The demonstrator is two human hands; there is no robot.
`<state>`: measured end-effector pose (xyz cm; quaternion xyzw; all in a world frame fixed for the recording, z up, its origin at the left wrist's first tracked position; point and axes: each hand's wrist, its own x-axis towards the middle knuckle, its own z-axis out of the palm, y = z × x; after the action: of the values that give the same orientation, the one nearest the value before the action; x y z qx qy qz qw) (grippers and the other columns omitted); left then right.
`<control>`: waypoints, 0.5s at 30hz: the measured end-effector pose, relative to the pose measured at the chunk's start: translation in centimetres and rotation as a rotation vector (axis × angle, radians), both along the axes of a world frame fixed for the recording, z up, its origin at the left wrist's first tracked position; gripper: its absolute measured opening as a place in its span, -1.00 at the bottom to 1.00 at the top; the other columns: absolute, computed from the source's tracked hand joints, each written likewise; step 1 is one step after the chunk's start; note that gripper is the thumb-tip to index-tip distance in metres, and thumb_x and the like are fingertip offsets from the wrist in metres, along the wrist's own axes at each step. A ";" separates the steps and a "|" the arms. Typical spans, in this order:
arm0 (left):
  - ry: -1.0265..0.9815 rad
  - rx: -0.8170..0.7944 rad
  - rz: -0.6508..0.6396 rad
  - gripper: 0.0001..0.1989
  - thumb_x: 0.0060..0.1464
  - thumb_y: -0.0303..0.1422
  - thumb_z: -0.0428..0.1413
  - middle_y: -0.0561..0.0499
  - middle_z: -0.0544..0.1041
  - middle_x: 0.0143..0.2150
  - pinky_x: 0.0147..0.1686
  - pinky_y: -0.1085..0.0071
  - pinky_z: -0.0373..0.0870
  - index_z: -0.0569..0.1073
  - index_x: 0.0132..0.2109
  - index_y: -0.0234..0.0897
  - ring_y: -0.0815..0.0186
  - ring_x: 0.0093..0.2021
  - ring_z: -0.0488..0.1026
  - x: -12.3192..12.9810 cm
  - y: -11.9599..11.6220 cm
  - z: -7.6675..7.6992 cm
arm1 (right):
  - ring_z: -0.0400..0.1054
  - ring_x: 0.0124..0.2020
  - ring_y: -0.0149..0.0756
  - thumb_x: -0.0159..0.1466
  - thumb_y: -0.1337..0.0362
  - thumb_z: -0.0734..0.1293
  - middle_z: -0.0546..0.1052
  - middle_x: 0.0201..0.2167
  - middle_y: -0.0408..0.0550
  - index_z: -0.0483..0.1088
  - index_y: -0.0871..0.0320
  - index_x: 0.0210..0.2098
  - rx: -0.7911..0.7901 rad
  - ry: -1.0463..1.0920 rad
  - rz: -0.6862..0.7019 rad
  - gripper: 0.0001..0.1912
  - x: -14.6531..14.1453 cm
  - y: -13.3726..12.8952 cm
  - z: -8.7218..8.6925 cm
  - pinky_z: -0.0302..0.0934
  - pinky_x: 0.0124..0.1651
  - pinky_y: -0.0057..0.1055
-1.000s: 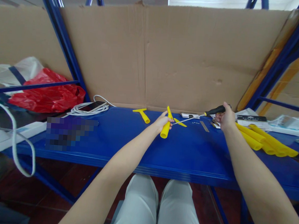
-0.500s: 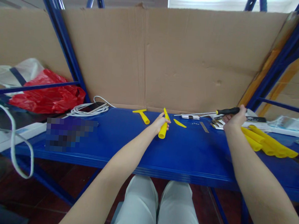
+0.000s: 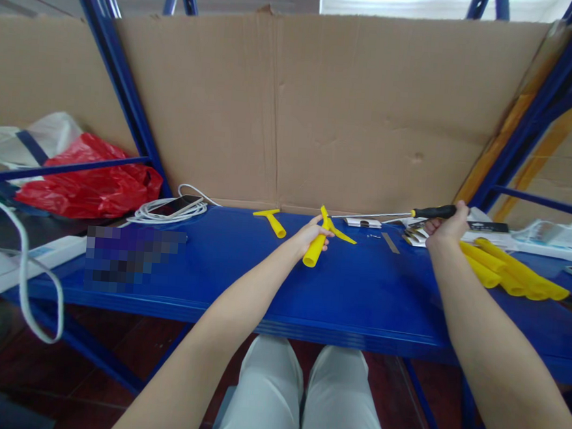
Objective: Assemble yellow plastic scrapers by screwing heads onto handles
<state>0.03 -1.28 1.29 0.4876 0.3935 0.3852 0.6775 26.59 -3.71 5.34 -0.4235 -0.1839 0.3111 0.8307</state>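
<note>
My left hand [image 3: 310, 234] is closed around a yellow plastic tubular handle [image 3: 315, 250], its open end facing me and its narrower head tilted away. My right hand [image 3: 448, 227] grips the black and yellow grip of a long screwdriver [image 3: 434, 212]. The screwdriver's thin shaft points left, its tip at the head of the handle; whether it touches is too small to tell. A curved yellow piece [image 3: 346, 237] lies just right of my left hand, seeming to meet the handle in this view. Beyond it are a thin metal strip [image 3: 390, 243] and tiny screws [image 3: 373, 236].
A yellow T-shaped scraper [image 3: 276, 225] lies to the left. Several yellow tubes [image 3: 512, 273] are piled by my right forearm. White coiled cable [image 3: 166, 211] and a red bag [image 3: 95, 175] are at the left. Cardboard [image 3: 346, 114] closes off the back of the blue table [image 3: 243, 264].
My left hand has tilted the handle so its head leans further right, by the screwdriver tip and the curved yellow piece. My right hand has barely moved.
</note>
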 end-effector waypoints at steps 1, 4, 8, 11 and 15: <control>-0.005 0.001 -0.005 -0.11 -0.01 -0.69 0.00 -0.03 0.52 -0.28 -0.64 0.57 0.17 -0.12 0.40 -0.07 0.50 -0.65 0.24 0.0 0.1 -0.1 | -0.16 -0.72 -0.52 0.39 0.17 0.03 0.03 -0.68 -0.31 -0.05 0.05 -0.49 0.002 0.030 -0.042 -0.69 -0.3 -0.2 0.1 -0.25 -0.75 -0.57; -0.011 0.003 -0.013 -0.10 0.00 -0.69 0.03 -0.03 0.52 -0.28 -0.62 0.56 0.18 -0.11 0.40 -0.07 0.50 -0.64 0.24 0.0 0.4 -0.4 | -0.12 -0.72 -0.53 0.38 0.20 0.07 0.08 -0.69 -0.29 -0.01 0.07 -0.51 0.010 0.088 -0.109 -0.67 -0.8 -0.5 0.4 -0.25 -0.75 -0.57; 0.002 0.004 -0.016 -0.11 0.01 -0.69 0.01 -0.04 0.54 -0.26 -0.61 0.55 0.18 -0.12 0.40 -0.08 0.50 -0.64 0.24 0.0 0.5 -0.3 | -0.11 -0.72 -0.54 0.39 0.19 0.08 0.10 -0.70 -0.28 0.01 0.08 -0.52 0.013 0.105 -0.122 -0.66 -0.7 -0.4 0.4 -0.26 -0.75 -0.57; 0.002 0.004 -0.015 -0.11 0.01 -0.70 -0.02 -0.05 0.54 -0.27 -0.62 0.55 0.17 -0.13 0.40 -0.09 0.50 -0.65 0.24 0.0 0.3 -0.3 | -0.09 -0.72 -0.54 0.39 0.21 0.09 0.12 -0.70 -0.28 0.02 0.09 -0.52 0.011 0.116 -0.131 -0.66 -0.7 -0.4 0.4 -0.24 -0.74 -0.58; -0.015 0.012 -0.026 -0.11 0.02 -0.68 0.02 -0.05 0.54 -0.27 -0.62 0.56 0.16 -0.14 0.41 -0.10 0.50 -0.64 0.24 0.0 0.5 -0.4 | -0.07 -0.71 -0.53 0.38 0.20 0.10 0.10 -0.71 -0.28 0.02 0.08 -0.52 -0.007 0.119 -0.139 -0.67 -0.7 -0.4 0.5 -0.23 -0.74 -0.58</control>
<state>0.03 -0.79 0.85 0.4937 0.3798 0.3824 0.6825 25.85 -4.12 5.89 -0.4189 -0.1032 0.2782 0.8582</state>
